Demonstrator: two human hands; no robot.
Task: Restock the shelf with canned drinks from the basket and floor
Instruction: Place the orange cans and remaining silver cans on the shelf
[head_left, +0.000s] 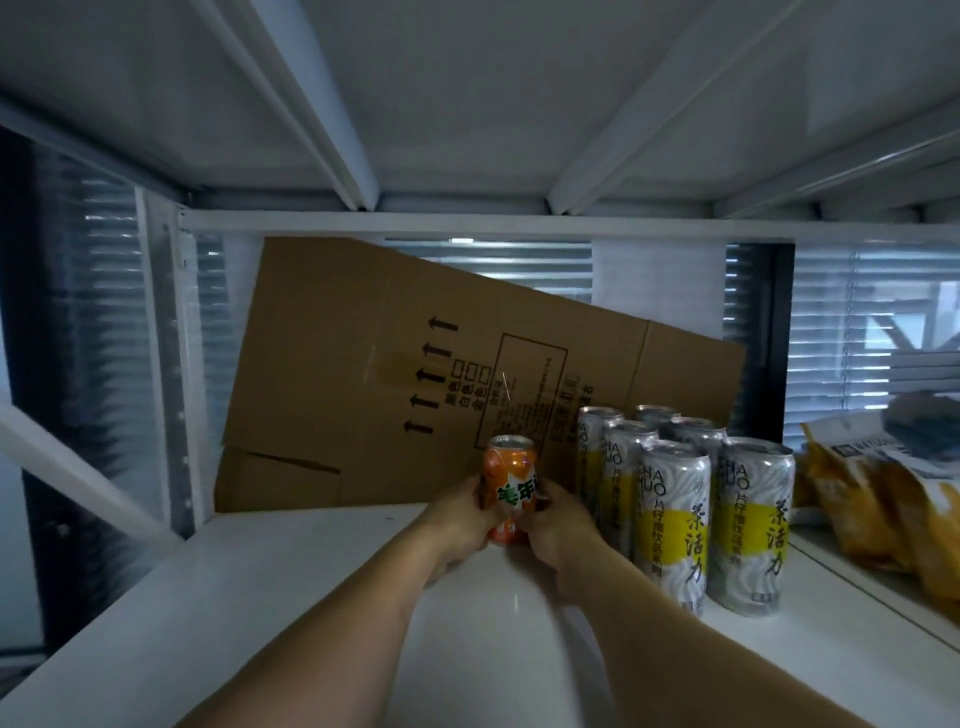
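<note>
- The orange can (510, 491) is grasped from both sides: the left hand (457, 525) is curled round its 9 o'clock side and the right hand (556, 530) round its 3 o'clock side, with the label and the top rim left exposed.
- The can is held upright at the centre of the white shelf (291, 597); whether its base is already touching the board cannot be told, as the hands cover the lower edge.
- The step in hand is judged to be placement. The can should be kept vertical and lowered until its base sits flat before either grasp is loosened.
- At 3 o'clock of the can, just beside the right hand, a block of tall silver-and-yellow cans (675, 499) is standing in rows. The orange can is best set close to that block without being knocked against it, since the tall cans are likely to tip easily.
- At 12 o'clock, a flattened cardboard box (415, 364) is leaning against the back of the shelf; the can should be stopped short of it.
- At far 3 o'clock, yellow snack bags (883, 499) are lying, well apart from the can.
- The fingers should be withdrawn straight back toward 6 o'clock.
</note>
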